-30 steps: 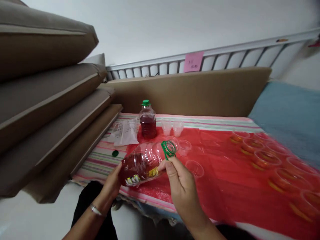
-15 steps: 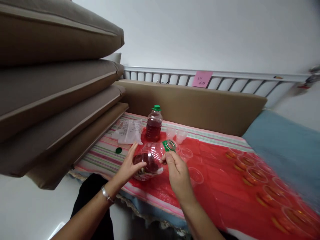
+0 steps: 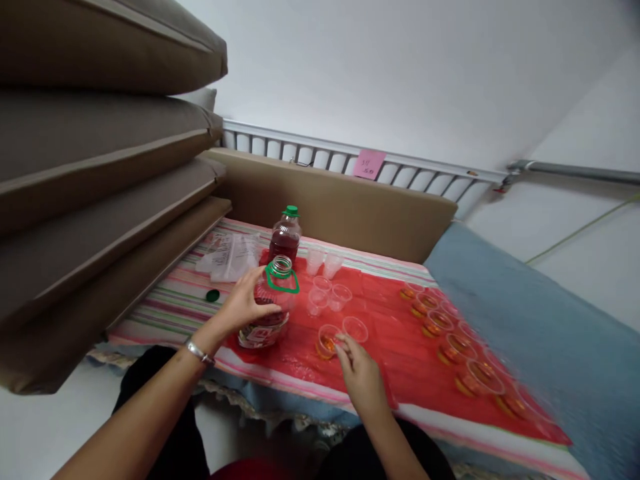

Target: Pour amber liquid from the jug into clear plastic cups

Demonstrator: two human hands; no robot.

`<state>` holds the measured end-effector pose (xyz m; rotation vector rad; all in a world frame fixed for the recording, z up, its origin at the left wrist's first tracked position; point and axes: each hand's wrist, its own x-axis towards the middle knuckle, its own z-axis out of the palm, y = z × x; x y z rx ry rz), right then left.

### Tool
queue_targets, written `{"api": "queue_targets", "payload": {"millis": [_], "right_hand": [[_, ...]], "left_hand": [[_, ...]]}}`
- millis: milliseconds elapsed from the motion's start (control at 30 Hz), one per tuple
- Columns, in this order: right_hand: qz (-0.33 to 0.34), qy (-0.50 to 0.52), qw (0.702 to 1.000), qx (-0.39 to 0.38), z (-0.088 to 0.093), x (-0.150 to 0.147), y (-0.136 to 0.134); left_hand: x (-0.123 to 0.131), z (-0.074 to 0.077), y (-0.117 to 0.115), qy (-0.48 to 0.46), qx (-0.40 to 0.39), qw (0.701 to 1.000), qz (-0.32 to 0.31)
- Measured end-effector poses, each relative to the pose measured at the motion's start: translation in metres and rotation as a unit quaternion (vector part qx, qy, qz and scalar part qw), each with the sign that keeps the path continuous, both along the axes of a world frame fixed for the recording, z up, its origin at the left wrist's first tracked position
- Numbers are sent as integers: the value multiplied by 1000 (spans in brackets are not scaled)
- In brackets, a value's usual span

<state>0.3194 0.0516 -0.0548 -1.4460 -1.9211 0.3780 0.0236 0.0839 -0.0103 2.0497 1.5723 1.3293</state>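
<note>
The open plastic bottle (image 3: 265,328) is stood upright on the red sheet (image 3: 400,333), and it is held by the left hand (image 3: 243,307), with thumb and fingers spread wide around it. The rim of a clear plastic cup (image 3: 325,349), near the bottle, is pinched by the right hand (image 3: 363,373), its grip nearly closed. Some orange drink (image 3: 327,343) can be seen inside

Striped cloth (image 3: 165,310) carries red plastic sheet (image 3: 400,373), bags (image 3: 236,257), green cap (image 3: 213,295). On the sheet: open bottle (image 3: 263,327), capped bottle (image 3: 285,243), clear plastic cups (image 3: 327,341).
</note>
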Motion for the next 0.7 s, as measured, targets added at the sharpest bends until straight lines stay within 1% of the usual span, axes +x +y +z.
{"api": "queue_targets", "payload": {"millis": [67, 100, 167, 233, 300, 367, 467, 567, 633, 700], "right_hand": [[-42, -105, 990, -82, -25, 8, -2], [-60, -152, 980, -110, -34, 8, -2], [-80, -219, 963, -135, -43, 3, 0], [-83, -240, 959, -126, -45, -5, 3], [-75, -222, 966, -108, -47, -8, 5], [-67, -188, 975, -98, -50, -5, 4], [-58, -139, 985, -83, -55, 10, -5], [-40, -91, 991, -91, -52, 39, -20], [-36, -76, 990, -116, -44, 64, -26], [-45, -70, 987, -138, -32, 91, -26]], "left_hand": [[-1, 0, 0, 2, 1, 1000, 2], [0, 0, 0, 3, 1, 1000, 4], [1, 1, 1, 4, 3, 1000, 7], [0, 0, 3, 5, 8, 1000, 5], [-4, -5, 7, 7, 15, 1000, 3], [-9, -11, 13, 30, 27, 999, 23], [-16, -20, 19, 63, 39, 997, 37], [-19, -23, 20, 86, 37, 994, 46], [-21, -25, 19, 98, 21, 994, 54], [-23, -30, 19, 103, 11, 992, 67]]}}
